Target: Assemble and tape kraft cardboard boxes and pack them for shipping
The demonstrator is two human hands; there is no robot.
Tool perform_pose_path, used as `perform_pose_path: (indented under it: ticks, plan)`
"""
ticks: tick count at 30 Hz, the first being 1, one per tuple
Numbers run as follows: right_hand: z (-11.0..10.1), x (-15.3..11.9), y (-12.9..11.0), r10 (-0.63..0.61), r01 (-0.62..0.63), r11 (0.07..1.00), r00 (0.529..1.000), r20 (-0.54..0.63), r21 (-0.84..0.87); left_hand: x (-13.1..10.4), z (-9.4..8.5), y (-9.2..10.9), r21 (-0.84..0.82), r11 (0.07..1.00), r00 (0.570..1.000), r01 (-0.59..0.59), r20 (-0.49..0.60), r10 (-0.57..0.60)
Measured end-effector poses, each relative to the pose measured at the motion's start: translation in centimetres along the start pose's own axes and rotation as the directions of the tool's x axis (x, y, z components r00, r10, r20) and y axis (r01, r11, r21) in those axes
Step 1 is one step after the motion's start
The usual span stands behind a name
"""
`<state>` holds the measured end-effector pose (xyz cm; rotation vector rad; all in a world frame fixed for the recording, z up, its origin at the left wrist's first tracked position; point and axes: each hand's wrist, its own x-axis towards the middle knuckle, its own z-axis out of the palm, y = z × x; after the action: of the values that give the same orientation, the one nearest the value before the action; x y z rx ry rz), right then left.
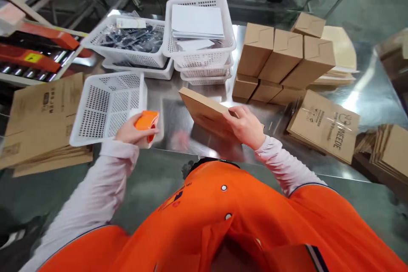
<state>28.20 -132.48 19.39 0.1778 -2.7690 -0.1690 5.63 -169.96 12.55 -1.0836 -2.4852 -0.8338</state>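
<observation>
Brown cardboard sits in your right hand (245, 125), whose fingers and thumb are clamped on the upper edge of a flat carton (204, 112). It tilts over the steel table (168, 114); whether its lower edge touches the metal, I cannot tell. Left of the carton, your left hand (132, 129) is closed on an orange object (147, 121), its exact kind hard to make out.

Bare steel runs between the carton and your left hand, giving you open room there, and the table's near edge lies just on your side of the carton. Beyond the carton, its far corner points toward a stack of baskets, with a narrow band of steel between. To the carton's right, two tiers of brown boxes (280, 57) limit the space, and farther right lie flattened cartons (325, 125) with printed faces.

Left of the carton, a deep white basket (111, 93) shows its perforated walls and floor; your left hand is by its near right corner. Beyond and left of the carton, a second basket (134, 57) holds dark items in clear bags (137, 39). Directly beyond the carton, the stack's top basket (204, 59) holds white sheets (197, 21).
</observation>
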Motion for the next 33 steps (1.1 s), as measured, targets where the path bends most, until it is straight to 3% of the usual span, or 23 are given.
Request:
perform_pose_path:
  ticks: [2,3,5,7,9,11,13,15,19,22,25,27,30,33]
  plan:
    - [0.2,-0.1,-0.1,-0.010,0.011,1.000,1.000,-0.016,0.020,-0.5,-4.7,2.5,0.127,0.985,0.990,0.118,-0.089,-0.108]
    - [0.3,-0.2,-0.2,-0.013,0.013,1.000,1.000,-0.016,0.026,-0.2,-6.9,4.4,0.151,0.978,0.988,0.145,-0.070,-0.136]
    - [0.2,-0.3,-0.6,-0.012,0.012,0.999,1.000,0.009,0.032,1.5,-10.6,9.2,0.159,0.975,0.987,0.156,0.022,-0.161]
    - [0.0,-0.3,-1.0,-0.003,0.001,1.000,0.999,0.052,0.031,4.4,-12.5,14.3,0.092,0.985,0.976,0.143,0.155,-0.156]
    - [-0.1,-0.4,-1.4,0.011,-0.013,1.000,0.998,0.063,0.029,7.4,-12.7,19.3,0.106,0.979,0.937,0.172,0.290,-0.196]
    - [0.1,-0.4,-1.5,0.009,-0.010,0.999,1.000,0.010,0.042,9.9,-11.8,23.5,0.209,0.955,0.908,0.209,0.322,-0.269]
    - [0.5,-0.5,-1.5,-0.015,0.020,0.998,0.997,-0.074,0.067,11.4,-10.4,26.6,0.262,0.931,0.896,0.255,0.297,-0.329]
    - [0.9,-0.5,-1.3,-0.037,0.048,0.996,0.990,-0.135,0.081,12.1,-9.1,28.4,0.264,0.925,0.907,0.271,0.252,-0.338]
    - [1.2,-0.5,-1.1,-0.048,0.060,0.996,0.985,-0.167,0.067,12.9,-6.9,28.4,0.241,0.950,0.928,0.198,0.266,-0.261]
    - [0.8,-0.5,-1.5,-0.047,0.058,0.996,0.989,-0.141,0.073,12.9,-6.2,27.1,0.261,0.949,0.873,0.177,0.404,-0.273]
    - [0.1,-0.7,-2.3,-0.025,0.027,0.996,0.999,-0.023,0.081,11.1,-6.5,25.7,0.254,0.941,0.828,0.224,0.459,-0.321]
    - [-0.3,-0.6,-2.6,0.016,-0.019,0.996,0.999,0.040,0.082,8.6,-6.0,24.5,0.185,0.958,0.854,0.218,0.438,-0.279]
    - [-0.8,0.1,-2.2,0.092,-0.098,0.993,0.991,0.099,0.059,3.7,-2.8,22.1,-0.011,0.986,0.950,0.164,0.271,-0.155]
    - [-1.4,1.5,-0.7,0.136,-0.139,0.990,0.964,0.229,-0.003,0.8,2.8,19.8,-0.119,0.973,0.973,0.197,0.147,-0.179]
